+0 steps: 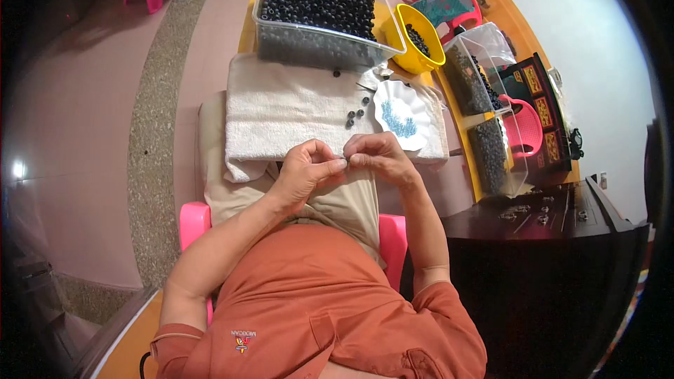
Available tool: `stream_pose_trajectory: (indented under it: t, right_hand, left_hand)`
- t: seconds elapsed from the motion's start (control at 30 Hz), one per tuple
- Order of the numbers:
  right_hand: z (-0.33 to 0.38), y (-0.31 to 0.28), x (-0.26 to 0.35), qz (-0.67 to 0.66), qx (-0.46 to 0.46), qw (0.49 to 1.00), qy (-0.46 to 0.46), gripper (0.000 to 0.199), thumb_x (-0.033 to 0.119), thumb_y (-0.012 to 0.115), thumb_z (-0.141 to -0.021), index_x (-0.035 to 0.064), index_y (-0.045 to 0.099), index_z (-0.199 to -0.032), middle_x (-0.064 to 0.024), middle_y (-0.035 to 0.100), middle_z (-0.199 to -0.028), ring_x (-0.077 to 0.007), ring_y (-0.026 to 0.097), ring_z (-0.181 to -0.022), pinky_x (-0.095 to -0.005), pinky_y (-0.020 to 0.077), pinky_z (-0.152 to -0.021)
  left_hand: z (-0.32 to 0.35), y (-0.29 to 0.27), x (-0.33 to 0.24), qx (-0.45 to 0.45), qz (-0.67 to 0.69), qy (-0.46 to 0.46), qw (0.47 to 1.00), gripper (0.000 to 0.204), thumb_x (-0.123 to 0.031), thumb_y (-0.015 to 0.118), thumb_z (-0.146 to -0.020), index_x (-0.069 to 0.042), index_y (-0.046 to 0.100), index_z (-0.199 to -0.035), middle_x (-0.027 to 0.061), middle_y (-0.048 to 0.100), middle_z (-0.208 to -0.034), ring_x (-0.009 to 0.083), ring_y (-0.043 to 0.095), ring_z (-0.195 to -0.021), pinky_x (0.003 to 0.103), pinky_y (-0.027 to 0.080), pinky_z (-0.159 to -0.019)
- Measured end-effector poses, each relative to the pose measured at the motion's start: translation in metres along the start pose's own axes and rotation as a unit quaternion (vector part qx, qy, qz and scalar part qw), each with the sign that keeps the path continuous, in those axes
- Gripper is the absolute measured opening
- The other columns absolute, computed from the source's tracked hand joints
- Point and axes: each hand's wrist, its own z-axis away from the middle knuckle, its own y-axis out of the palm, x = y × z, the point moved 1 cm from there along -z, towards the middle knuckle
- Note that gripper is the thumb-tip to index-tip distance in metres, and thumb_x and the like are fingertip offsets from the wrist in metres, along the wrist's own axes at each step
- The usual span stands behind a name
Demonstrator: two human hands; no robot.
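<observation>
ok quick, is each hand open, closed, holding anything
Left hand: closed in a pinch; anything held is too small to tell.
Right hand: also pinched closed; held item, if any, unclear.

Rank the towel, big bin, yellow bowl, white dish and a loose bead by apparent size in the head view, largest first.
Towel
Big bin
Yellow bowl and white dish: too alike to rank
Loose bead

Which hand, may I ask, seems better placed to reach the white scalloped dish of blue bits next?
Probably the right hand: it is nearer the dish; the left hand sits farther to the left.
</observation>
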Motion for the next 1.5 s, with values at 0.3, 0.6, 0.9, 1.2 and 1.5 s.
stream_pose_trajectory:
  t: [0.3, 0.6, 0.9, 1.2, 1.5]
  right_hand:
    - [-0.001, 0.002, -0.010, 0.074, 0.003, 0.996, -0.044, 0.010, 0.006, 0.068, -0.085, -0.0041, 0.066, -0.087, -0.0069, 0.063, -0.090, -0.0125, 0.057, -0.085, -0.0247, 0.0456, -0.077]
    - [0.005, 0.016, -0.049, -0.030, -0.088, 0.993, -0.067, 0.012, 0.005, 0.064, -0.088, -0.0030, 0.066, -0.097, -0.0063, 0.062, -0.091, -0.0112, 0.057, -0.086, -0.0225, 0.0457, -0.075]
    - [0.013, 0.046, -0.054, 0.145, -0.209, 0.941, -0.223, 0.029, -0.004, 0.064, -0.084, -0.0002, 0.062, -0.112, -0.0095, 0.056, -0.105, -0.0147, 0.057, -0.087, -0.0227, 0.0457, -0.074]
    - [0.009, 0.051, -0.060, 0.316, -0.242, 0.880, -0.260, 0.036, -0.004, 0.069, -0.076, -0.0007, 0.061, -0.111, -0.0148, 0.058, -0.104, -0.0246, 0.063, -0.083, -0.0305, 0.0520, -0.071]
    - [0.003, 0.051, -0.059, 0.372, -0.250, 0.840, -0.307, 0.038, -0.009, 0.066, -0.073, 0.0021, 0.062, -0.110, -0.0141, 0.060, -0.101, -0.0225, 0.065, -0.078, -0.0282, 0.0520, -0.068]
  left_hand:
    - [-0.002, -0.004, 0.006, -0.005, -0.046, 0.026, 0.999, 0.015, -0.002, 0.067, -0.085, -0.004, 0.053, -0.090, 0.0045, 0.062, -0.087, 0.0105, 0.062, -0.079, 0.026, 0.057, -0.072]
    - [-0.002, -0.006, 0.009, -0.009, 0.000, 0.019, 1.000, 0.013, -0.003, 0.065, -0.086, -0.006, 0.053, -0.089, 0.0039, 0.062, -0.087, 0.0123, 0.063, -0.080, 0.028, 0.057, -0.074]
    - [-0.001, -0.005, 0.010, -0.036, 0.046, 0.016, 0.998, 0.015, -0.001, 0.063, -0.087, -0.007, 0.050, -0.084, 0.0037, 0.061, -0.084, 0.0126, 0.063, -0.079, 0.028, 0.057, -0.073]
    - [-0.004, -0.015, 0.021, -0.048, 0.030, 0.045, 0.997, 0.019, 0.003, 0.063, -0.086, -0.007, 0.048, -0.080, 0.0035, 0.059, -0.079, 0.0129, 0.061, -0.072, 0.025, 0.053, -0.065]
    - [-0.007, -0.016, 0.020, -0.059, -0.003, 0.093, 0.994, 0.019, 0.003, 0.064, -0.085, -0.007, 0.050, -0.079, 0.0026, 0.058, -0.077, 0.0099, 0.058, -0.069, 0.022, 0.048, -0.061]
